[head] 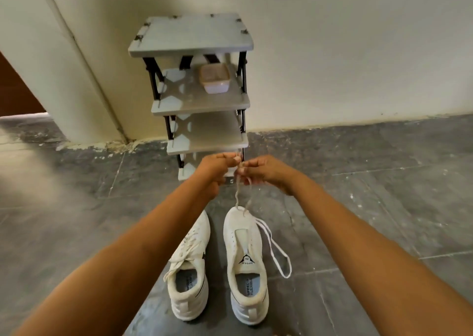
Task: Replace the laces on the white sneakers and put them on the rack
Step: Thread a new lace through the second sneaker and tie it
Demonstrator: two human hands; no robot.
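Two white sneakers stand side by side on the grey floor (76, 182), toes toward the rack (190, 40). Left sneaker (188, 266) is fully laced; right sneaker (244, 264) has bare eyelets along its tongue, and a lace (239, 195) rises from its toe end to both hands. Left hand (217, 166) and right hand (266, 170) meet just above the toe, each with fingers curled to pinch the two lace ends together, apparently evening them. A second, loose white lace (277, 252) lies in a loop on the floor beside the right sneaker, touching its side. By judgement, the lace is light, limp and easily twisted, so it is best held close to its stiff tips for threading through each eyelet; the sneaker is light and soft-walled, best steadied or lifted at the heel collar. One lidded plastic container (214, 78) sits on the rack's second shelf; the top shelf carries nothing visible.
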